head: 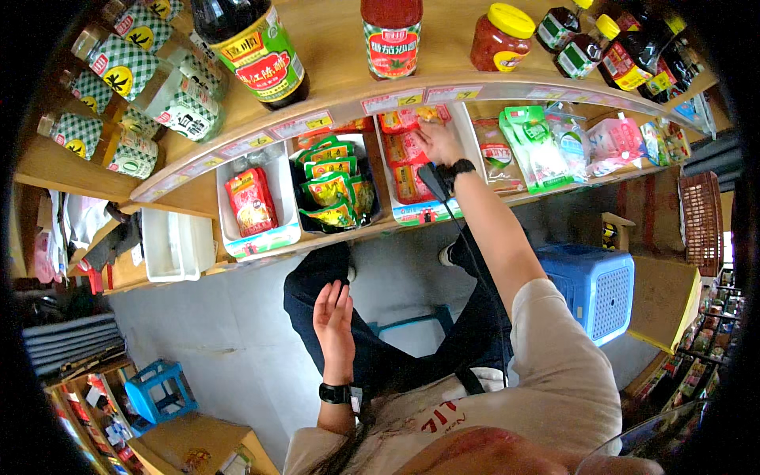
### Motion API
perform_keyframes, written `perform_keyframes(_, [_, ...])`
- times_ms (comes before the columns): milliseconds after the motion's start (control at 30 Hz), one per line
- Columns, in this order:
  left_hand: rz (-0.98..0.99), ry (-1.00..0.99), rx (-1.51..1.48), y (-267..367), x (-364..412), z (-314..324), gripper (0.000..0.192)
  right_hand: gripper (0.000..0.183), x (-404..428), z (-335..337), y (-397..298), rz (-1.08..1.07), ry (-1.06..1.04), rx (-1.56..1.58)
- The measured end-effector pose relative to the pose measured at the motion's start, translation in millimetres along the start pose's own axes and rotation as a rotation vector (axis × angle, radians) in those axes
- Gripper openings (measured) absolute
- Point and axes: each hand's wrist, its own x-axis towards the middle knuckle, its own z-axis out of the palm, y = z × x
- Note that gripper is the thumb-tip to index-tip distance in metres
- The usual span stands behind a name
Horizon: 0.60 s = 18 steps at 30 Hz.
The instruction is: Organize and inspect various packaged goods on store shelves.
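Observation:
My right hand [436,141] reaches into an open carton of red seasoning packets [404,148] on the lower shelf; its fingers touch the packets near the far end, and whether they grip one I cannot tell. A black band with a cable is on that wrist. Over my thigh, my left hand [334,312] is raised with nothing in it, its fingers loosely extended. Left of the carton stands a dark box of green and yellow packets [332,190], and beyond it a white box with red packets [252,202].
Above, the upper shelf's edge [332,119] carries price tags, sauce bottles and a jar with a yellow lid [503,35]. Bagged goods [537,148] lie to the right. A blue plastic stool [594,291] and a cardboard box [662,303] stand at my right, white bins [178,243] at the left.

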Motion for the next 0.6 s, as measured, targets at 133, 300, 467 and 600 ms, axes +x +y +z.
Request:
perform_keyframes(133, [-0.021, -0.012, -0.012, 1, -5, 4, 0.036, 0.026, 29, 5, 8, 0.014, 0.060, 0.022])
perform_keyframes(300, [-0.039, -0.039, -0.017, -6, -12, 9, 0.032, 0.025, 79, -32, 9, -0.107, -0.253, 0.033])
perform_keyframes(467, [-0.067, -0.151, -0.027, -8, -16, 27, 0.030, 0.025, 95, -67, -35, -0.535, -0.083, -0.609])
perform_keyframes(600, [0.015, -0.016, -0.039, 4, -22, -10, 0.032, 0.016, -20, 22, 31, -0.122, -0.010, -0.065])
